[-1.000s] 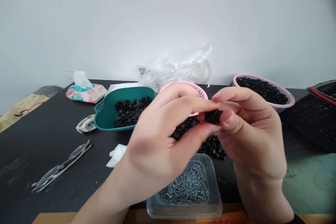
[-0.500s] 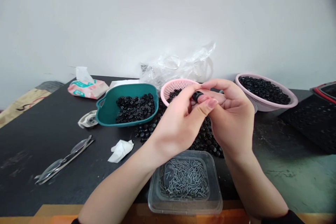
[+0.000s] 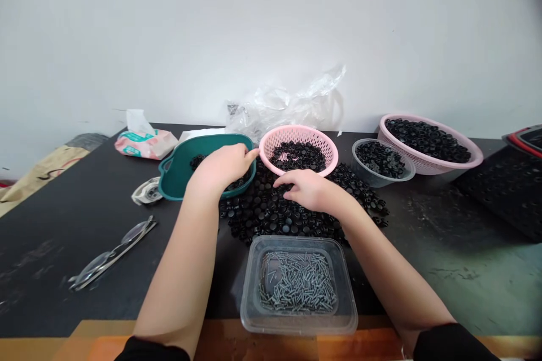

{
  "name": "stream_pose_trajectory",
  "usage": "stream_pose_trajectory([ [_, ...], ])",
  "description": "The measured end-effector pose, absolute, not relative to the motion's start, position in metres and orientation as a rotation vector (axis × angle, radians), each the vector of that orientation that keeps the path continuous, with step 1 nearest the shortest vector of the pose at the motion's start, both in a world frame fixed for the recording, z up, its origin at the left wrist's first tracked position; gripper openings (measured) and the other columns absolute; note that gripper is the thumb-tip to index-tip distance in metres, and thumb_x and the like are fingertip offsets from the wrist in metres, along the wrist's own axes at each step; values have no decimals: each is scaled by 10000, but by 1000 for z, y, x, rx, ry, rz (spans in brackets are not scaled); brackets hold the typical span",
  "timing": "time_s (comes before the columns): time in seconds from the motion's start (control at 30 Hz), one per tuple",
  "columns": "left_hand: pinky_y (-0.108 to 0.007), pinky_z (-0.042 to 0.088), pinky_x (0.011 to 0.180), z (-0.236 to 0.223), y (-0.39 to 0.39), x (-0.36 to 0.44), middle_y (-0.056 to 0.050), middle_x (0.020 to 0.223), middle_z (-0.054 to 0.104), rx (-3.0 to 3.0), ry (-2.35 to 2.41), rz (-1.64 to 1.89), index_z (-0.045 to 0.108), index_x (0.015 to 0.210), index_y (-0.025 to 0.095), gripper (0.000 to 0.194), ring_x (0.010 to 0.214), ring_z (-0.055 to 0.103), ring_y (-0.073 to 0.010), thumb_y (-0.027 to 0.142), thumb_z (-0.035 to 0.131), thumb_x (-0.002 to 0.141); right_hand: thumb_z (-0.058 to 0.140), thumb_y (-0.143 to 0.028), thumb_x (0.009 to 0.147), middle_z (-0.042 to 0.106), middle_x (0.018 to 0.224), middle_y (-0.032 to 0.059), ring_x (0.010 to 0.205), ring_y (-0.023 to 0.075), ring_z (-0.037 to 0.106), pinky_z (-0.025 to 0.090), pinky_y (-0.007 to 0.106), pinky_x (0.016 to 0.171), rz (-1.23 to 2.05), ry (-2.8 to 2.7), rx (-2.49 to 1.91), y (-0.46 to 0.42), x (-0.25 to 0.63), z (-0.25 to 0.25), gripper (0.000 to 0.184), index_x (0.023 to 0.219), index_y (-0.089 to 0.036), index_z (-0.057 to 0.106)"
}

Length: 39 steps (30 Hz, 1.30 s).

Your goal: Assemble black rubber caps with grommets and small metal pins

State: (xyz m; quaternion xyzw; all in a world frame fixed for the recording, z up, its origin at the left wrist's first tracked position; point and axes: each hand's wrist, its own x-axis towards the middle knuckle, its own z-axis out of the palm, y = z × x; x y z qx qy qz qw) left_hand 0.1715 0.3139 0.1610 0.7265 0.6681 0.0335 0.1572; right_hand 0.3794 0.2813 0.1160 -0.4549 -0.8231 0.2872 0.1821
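Note:
My left hand [image 3: 223, 167] reaches down into the teal basin [image 3: 175, 172], which holds small black round plastic parts. Its thumb sticks out to the right, apart from the fingers, whose tips are hidden below the hand. Over the heap of loose black plastic parts [image 3: 271, 217] on the table hovers my right hand [image 3: 308, 189], thumb and fingers apart, with nothing visible in it. It is close to the front rim of a small pink basket [image 3: 332, 166] with more black parts inside. In front of the heap stands a clear plastic box [image 3: 249, 293] of metal screws [image 3: 302, 282].
To the right are a clear tub [image 3: 372, 177] and a larger pink basket [image 3: 423, 166], both with black parts, and a black perforated crate [image 3: 503, 192]. Eyeglasses [image 3: 112, 254], a tape roll [image 3: 147, 192] and a tissue pack [image 3: 146, 144] lie left. Plastic film [image 3: 283, 110] is behind.
My hands were together, holding a small black part. They have parted: the left went to the teal basin, the right down over the heap. The black part is no longer visible in them.

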Motion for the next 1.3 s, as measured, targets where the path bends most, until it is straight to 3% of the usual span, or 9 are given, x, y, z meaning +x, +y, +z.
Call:
stream_pose_trajectory([
  [0.07, -512, 525, 1034, 147, 330, 165, -152, 1255, 683, 2002, 2000, -113, 666, 1201, 118, 384, 1156, 665, -282, 435, 512, 1049, 620, -36, 885, 739, 1228, 198, 1158, 305, 688, 493, 452, 1055, 775, -2417, -1293, 276, 376, 116, 332, 1188, -76, 749],
  [0.13, -485, 553, 1008, 136, 340, 161, -115, 1260, 669, 1964, 1992, -277, 651, 1225, 143, 342, 1137, 663, -247, 404, 620, 1007, 624, -105, 921, 768, 1155, 164, 1062, 269, 714, 519, 385, 971, 833, -2568, -1200, 263, 370, 123, 295, 1181, -95, 762],
  [0.23, -452, 584, 949, 126, 345, 161, -111, 1260, 656, 1952, 1943, -407, 633, 1256, 153, 356, 1099, 667, -238, 403, 631, 1002, 748, -239, 881, 809, 955, 41, 835, 177, 730, 513, 246, 733, 1061, -2894, -864, 236, 352, 135, 225, 1089, -179, 812],
  [0.3, -436, 595, 920, 124, 345, 162, -111, 1249, 656, 1959, 1917, -451, 624, 1268, 153, 364, 1072, 672, -231, 407, 620, 1008, 722, -297, 914, 812, 979, 55, 843, 188, 730, 469, 250, 634, 1049, -3202, -673, 219, 336, 134, 276, 1143, -163, 799],
  [0.43, -431, 594, 923, 123, 346, 164, -105, 1237, 661, 2004, 1850, -515, 637, 1242, 153, 342, 1069, 672, -229, 400, 624, 1006, 647, -179, 906, 793, 992, 134, 862, 248, 720, 390, 299, 514, 808, -3486, -671, 201, 312, 118, 242, 1049, -54, 797],
  [0.8, -420, 594, 919, 123, 348, 164, -94, 1190, 679, 2009, 1831, -525, 657, 1194, 150, 288, 1042, 681, -215, 365, 636, 1003, 610, -7, 794, 780, 815, 102, 635, 203, 665, 393, 280, 427, 723, -3584, -784, 200, 308, 113, 237, 894, -94, 806],
  [0.97, -410, 591, 905, 130, 348, 160, -79, 1131, 696, 2019, 1878, -309, 676, 1129, 144, 275, 1007, 686, -209, 382, 643, 996, 601, -2, 821, 774, 839, 121, 675, 217, 681, 395, 279, 464, 688, -3502, -867, 197, 308, 109, 204, 873, -76, 785],
  [1.1, -396, 557, 941, 148, 333, 158, -84, 1135, 712, 2121, 1866, 137, 661, 1083, 162, 172, 1039, 682, -234, 283, 613, 972, 571, -38, 864, 759, 835, 102, 718, 195, 661, 372, 269, 508, 707, -3381, -796, 203, 315, 118, 206, 878, -88, 771],
  [1.3, -282, 533, 964, 184, 280, 175, -17, 1152, 706, 2264, 1187, 745, 630, 1020, 217, 117, 1060, 665, -170, 240, 600, 909, 573, -131, 920, 696, 764, 2, 669, 124, 575, 393, 266, 609, 835, -2798, -716, 215, 355, 155, 181, 784, -155, 691],
])
